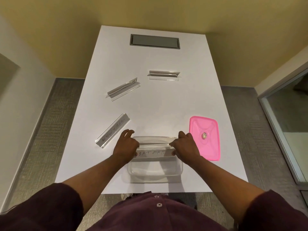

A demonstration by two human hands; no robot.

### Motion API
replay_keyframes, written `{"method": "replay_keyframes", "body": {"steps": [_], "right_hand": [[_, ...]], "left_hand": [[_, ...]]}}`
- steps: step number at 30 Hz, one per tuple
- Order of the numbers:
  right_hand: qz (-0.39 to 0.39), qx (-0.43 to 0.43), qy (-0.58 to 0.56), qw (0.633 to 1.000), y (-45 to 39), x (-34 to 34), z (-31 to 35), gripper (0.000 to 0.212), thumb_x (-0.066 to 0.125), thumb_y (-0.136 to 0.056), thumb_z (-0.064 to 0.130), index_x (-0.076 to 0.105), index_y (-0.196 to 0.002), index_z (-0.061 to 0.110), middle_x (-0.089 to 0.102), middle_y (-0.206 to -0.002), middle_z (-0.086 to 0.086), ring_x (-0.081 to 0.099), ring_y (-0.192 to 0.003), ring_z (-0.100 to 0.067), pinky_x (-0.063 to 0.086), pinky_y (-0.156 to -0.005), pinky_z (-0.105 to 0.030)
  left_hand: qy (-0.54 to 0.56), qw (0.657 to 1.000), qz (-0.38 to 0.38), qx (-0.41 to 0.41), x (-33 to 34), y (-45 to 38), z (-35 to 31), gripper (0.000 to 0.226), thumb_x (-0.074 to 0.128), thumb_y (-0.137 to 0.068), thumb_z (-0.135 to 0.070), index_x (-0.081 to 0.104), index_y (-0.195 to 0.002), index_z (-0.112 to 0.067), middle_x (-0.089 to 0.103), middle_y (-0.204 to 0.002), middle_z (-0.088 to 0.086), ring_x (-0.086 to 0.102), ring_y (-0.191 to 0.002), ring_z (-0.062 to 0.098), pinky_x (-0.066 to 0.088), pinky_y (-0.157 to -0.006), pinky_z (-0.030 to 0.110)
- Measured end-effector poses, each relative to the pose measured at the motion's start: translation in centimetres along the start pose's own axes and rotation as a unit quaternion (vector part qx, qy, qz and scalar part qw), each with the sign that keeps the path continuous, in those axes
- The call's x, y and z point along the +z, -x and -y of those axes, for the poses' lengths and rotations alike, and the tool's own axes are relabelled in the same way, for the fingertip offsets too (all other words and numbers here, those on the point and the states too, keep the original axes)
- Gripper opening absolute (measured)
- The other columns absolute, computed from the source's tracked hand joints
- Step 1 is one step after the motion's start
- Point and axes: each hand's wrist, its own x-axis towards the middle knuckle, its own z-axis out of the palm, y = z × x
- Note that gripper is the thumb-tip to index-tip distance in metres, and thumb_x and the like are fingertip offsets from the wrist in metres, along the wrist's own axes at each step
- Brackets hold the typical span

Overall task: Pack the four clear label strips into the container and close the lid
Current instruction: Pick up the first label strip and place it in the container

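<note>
A clear rectangular container (pixel 155 174) stands open near the front edge of the white table (pixel 166 104). Over its far half I hold a clear label strip marked BATMAN (pixel 152 153) by its two ends, my left hand (pixel 127 146) on the left end and my right hand (pixel 185 146) on the right end. Three more clear strips lie on the table: one with writing (pixel 113 130) left of the container, one (pixel 123 89) further back at a slant, one (pixel 164 75) at the back centre. The pink lid (pixel 205 137) lies flat to the right of the container.
A grey cable hatch (pixel 155 41) is set into the far end of the table. Grey carpet lies on both sides of the table, and a glass partition (pixel 286 117) stands to the right.
</note>
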Motion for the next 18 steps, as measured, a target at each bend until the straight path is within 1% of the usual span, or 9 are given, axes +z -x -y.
{"method": "replay_keyframes", "body": {"steps": [2,4,6,9,11,13,16,18], "right_hand": [[0.019,0.000,0.029,0.999,-0.3,-0.1,0.5,0.015,0.082,-0.074,0.030,0.075,-0.082,0.019,0.076,-0.078,0.002,0.048,-0.097,-0.025,0.032,-0.074,-0.039],[0.039,0.007,0.053,0.998,-0.4,0.0,1.0,0.009,0.080,-0.072,0.020,0.072,-0.072,0.017,0.073,-0.068,0.000,0.048,-0.095,-0.026,0.029,-0.072,-0.040],[0.048,0.016,0.072,0.996,-0.3,0.4,1.2,0.012,0.079,-0.067,0.012,0.068,-0.065,0.016,0.069,-0.061,0.000,0.049,-0.091,-0.027,0.025,-0.070,-0.039],[0.054,0.034,0.079,0.995,-0.3,1.0,1.4,0.020,0.082,-0.058,0.009,0.064,-0.057,0.016,0.065,-0.054,0.001,0.048,-0.085,-0.027,0.021,-0.068,-0.039],[0.056,0.041,0.084,0.994,-0.1,1.3,1.7,0.021,0.083,-0.056,0.008,0.063,-0.057,0.016,0.064,-0.054,0.001,0.047,-0.084,-0.027,0.020,-0.068,-0.039],[0.058,0.048,0.086,0.993,-0.1,1.5,2.0,0.023,0.083,-0.055,0.006,0.062,-0.057,0.015,0.062,-0.053,0.000,0.048,-0.084,-0.028,0.022,-0.068,-0.039],[0.044,0.057,0.086,0.994,-0.1,1.4,2.4,0.023,0.079,-0.056,0.001,0.061,-0.055,0.015,0.059,-0.051,0.000,0.048,-0.083,-0.029,0.027,-0.067,-0.040],[0.029,0.063,0.081,0.994,-0.1,1.3,2.7,0.025,0.074,-0.053,-0.006,0.059,-0.053,0.013,0.056,-0.049,-0.001,0.049,-0.082,-0.031,0.025,-0.067,-0.039]], "left_hand": [[-0.034,0.999,0.015,0.018,0.5,-0.4,0.3,0.027,0.072,-0.079,-0.041,0.077,-0.102,-0.028,0.075,-0.109,-0.002,0.027,-0.146,0.024,-0.006,-0.121,0.042],[-0.072,0.997,0.021,0.030,1.1,-0.7,0.3,0.020,0.070,-0.079,-0.037,0.077,-0.095,-0.027,0.077,-0.097,-0.003,0.031,-0.145,0.026,-0.018,-0.118,0.047],[-0.089,0.995,0.022,0.025,1.4,-1.0,0.0,0.014,0.066,-0.081,-0.030,0.075,-0.090,-0.026,0.076,-0.093,-0.003,0.031,-0.146,0.027,-0.020,-0.117,0.051],[-0.079,0.996,0.028,-0.009,1.9,-1.4,-0.2,0.017,0.061,-0.083,-0.024,0.074,-0.093,-0.028,0.076,-0.095,-0.004,0.029,-0.147,0.027,-0.021,-0.116,0.052],[-0.069,0.997,0.028,-0.026,2.4,-1.5,-0.1,0.019,0.061,-0.084,-0.024,0.073,-0.097,-0.028,0.075,-0.098,-0.005,0.030,-0.146,0.026,-0.017,-0.116,0.052],[-0.055,0.997,0.030,-0.037,2.8,-1.7,0.0,0.019,0.063,-0.084,-0.026,0.074,-0.099,-0.029,0.075,-0.099,-0.005,0.034,-0.144,0.025,-0.010,-0.118,0.052],[-0.036,0.998,0.025,-0.046,3.3,-1.9,0.0,0.019,0.068,-0.082,-0.028,0.075,-0.099,-0.028,0.075,-0.103,-0.002,0.044,-0.136,0.026,0.014,-0.121,0.048],[-0.026,0.998,0.018,-0.058,3.4,-1.9,-0.3,0.019,0.069,-0.081,-0.024,0.076,-0.099,-0.025,0.075,-0.102,0.000,0.049,-0.129,0.026,0.026,-0.117,0.042]]}}
